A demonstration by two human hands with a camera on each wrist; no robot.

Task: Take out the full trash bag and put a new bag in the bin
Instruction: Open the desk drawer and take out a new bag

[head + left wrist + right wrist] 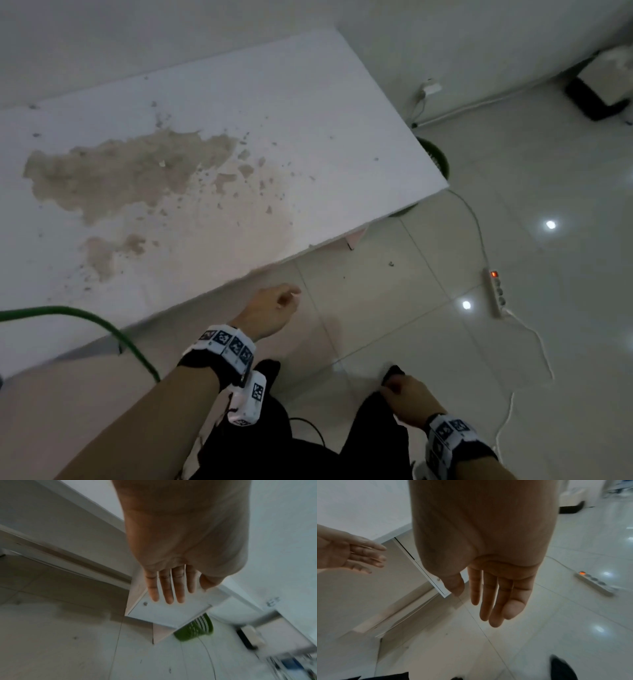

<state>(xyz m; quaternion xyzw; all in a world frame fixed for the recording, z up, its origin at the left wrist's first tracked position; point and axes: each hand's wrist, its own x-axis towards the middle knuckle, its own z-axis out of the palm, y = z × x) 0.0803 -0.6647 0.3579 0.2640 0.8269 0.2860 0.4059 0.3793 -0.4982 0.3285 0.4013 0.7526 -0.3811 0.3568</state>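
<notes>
A green slatted bin (pixel 436 157) stands on the floor behind the far right corner of the white table (pixel 308 113), mostly hidden by the tabletop. In the left wrist view the green bin (pixel 195 630) shows under the table corner. No trash bag is visible. My left hand (pixel 277 308) hangs over the floor by the table's near edge, fingers straight (pixel 169 588) and holding nothing. My right hand (pixel 404 394) is lower right above my legs, fingers relaxed (pixel 496 599) and empty. The left hand (pixel 358 555) also appears in the right wrist view.
The tabletop carries a large brown stain (pixel 130 171). A white power strip (pixel 495 291) with a lit switch and its cables lie on the tiled floor at right. A black-and-white appliance (pixel 597 89) sits by the far wall. A green hose (pixel 102 325) curves at left.
</notes>
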